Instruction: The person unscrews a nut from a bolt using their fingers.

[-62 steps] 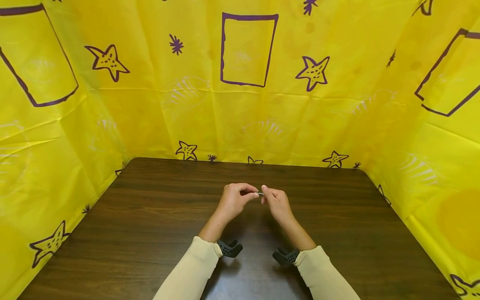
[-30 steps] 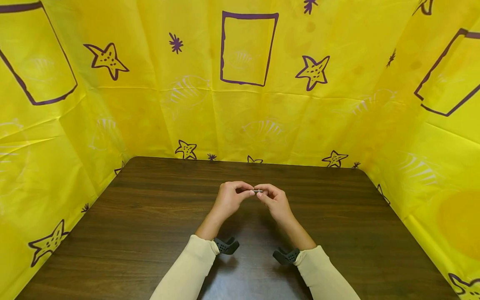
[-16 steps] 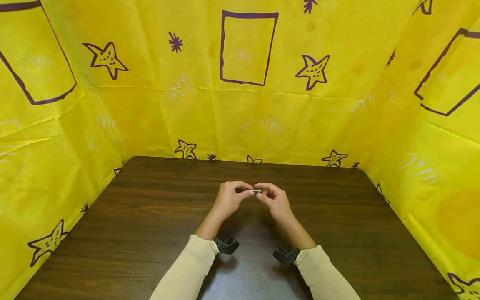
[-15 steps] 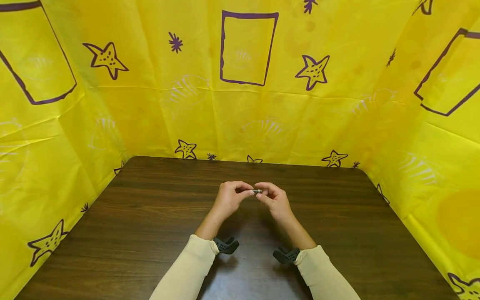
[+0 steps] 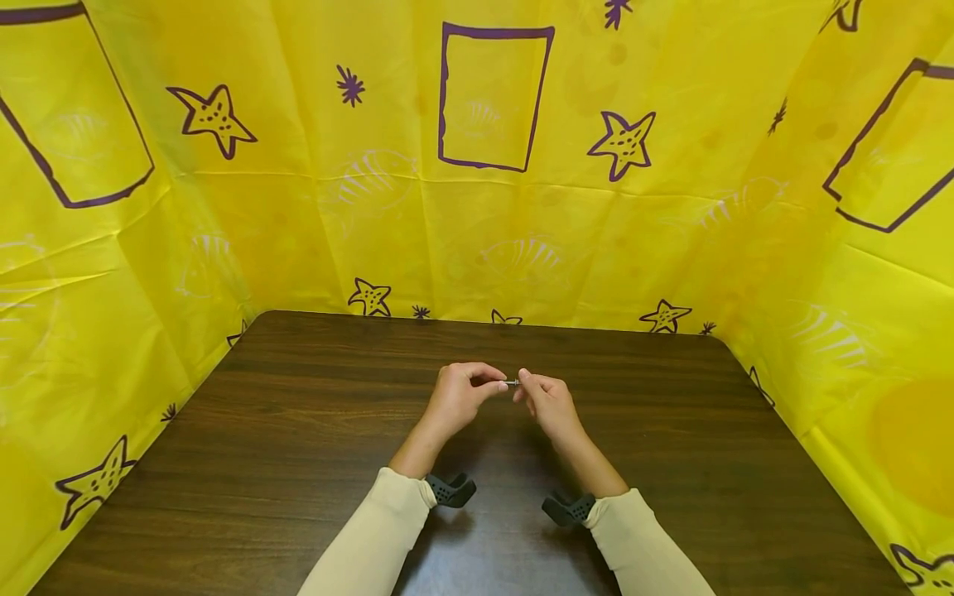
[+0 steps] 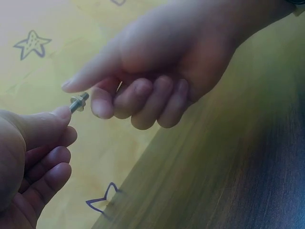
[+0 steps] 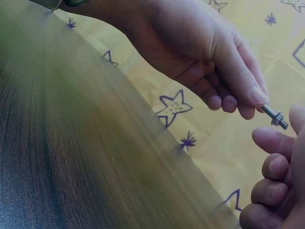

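My left hand (image 5: 456,399) pinches a small metal bolt (image 5: 510,382) between thumb and index finger, above the table. The bolt (image 7: 268,110) points toward my right hand, and a nut (image 7: 277,119) with what looks like a washer sits near its free end. My right hand (image 5: 550,406) is close by. In the left wrist view its thumb (image 6: 78,83) and bent index finger lie either side of the bolt's tip, with a gap; they appear not to touch it. The other right fingers are curled. The bolt's far end is hidden in the left fingers.
A dark wood-grain table (image 5: 313,414) lies beneath both hands. Yellow cloth (image 5: 492,215) printed with purple stars and frames hangs behind it and at both sides. A dark strap (image 5: 451,490) is on each wrist, beside the light sleeves.
My right hand has turned: its thumb, lower and spread from the index finger half a second ago, is now up beside the nut. The left hand still pinches the bolt, almost in place.
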Demonstrator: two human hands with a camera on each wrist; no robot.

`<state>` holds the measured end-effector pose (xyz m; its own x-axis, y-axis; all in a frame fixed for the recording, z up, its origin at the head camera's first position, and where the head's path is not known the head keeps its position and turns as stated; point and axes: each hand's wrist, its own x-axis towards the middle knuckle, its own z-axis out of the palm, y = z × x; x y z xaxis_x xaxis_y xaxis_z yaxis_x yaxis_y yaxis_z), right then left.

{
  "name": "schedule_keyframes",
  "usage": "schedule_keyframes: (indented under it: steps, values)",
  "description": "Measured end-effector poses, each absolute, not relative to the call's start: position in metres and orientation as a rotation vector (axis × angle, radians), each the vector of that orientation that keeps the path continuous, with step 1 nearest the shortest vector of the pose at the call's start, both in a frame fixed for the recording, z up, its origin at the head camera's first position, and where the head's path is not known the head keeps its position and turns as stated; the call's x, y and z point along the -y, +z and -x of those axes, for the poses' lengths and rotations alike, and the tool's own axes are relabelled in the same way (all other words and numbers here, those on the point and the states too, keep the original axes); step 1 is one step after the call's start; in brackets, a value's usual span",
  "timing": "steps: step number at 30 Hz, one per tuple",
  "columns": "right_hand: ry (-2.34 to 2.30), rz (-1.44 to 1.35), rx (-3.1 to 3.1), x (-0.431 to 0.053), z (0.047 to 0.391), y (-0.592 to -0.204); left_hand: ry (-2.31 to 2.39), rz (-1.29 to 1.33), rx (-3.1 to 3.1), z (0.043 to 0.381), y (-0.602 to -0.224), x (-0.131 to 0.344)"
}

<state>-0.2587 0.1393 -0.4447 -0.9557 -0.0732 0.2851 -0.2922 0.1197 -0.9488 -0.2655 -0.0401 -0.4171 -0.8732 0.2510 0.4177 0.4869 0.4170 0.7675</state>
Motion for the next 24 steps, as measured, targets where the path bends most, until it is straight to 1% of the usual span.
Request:
schedule_keyframes:
  steps: [11,19,21,24]
  values:
    - [2.041,-0.306,2.274,-0.140,0.257,-0.439,-1.417,0.655,2.437,0.265,-0.420,0.040]
    - [2.080,-0.364,2.278,-0.136,0.239,-0.410,-1.429,0.655,2.446,0.266,-0.420,0.041]
    - [2.099,-0.377,2.262,-0.136,0.239,-0.410,-1.429,0.654,2.445,0.266,-0.420,0.041]
    - [2.146,-0.378,2.223,-0.139,0.246,-0.420,-1.427,0.650,2.440,0.266,-0.420,0.041]
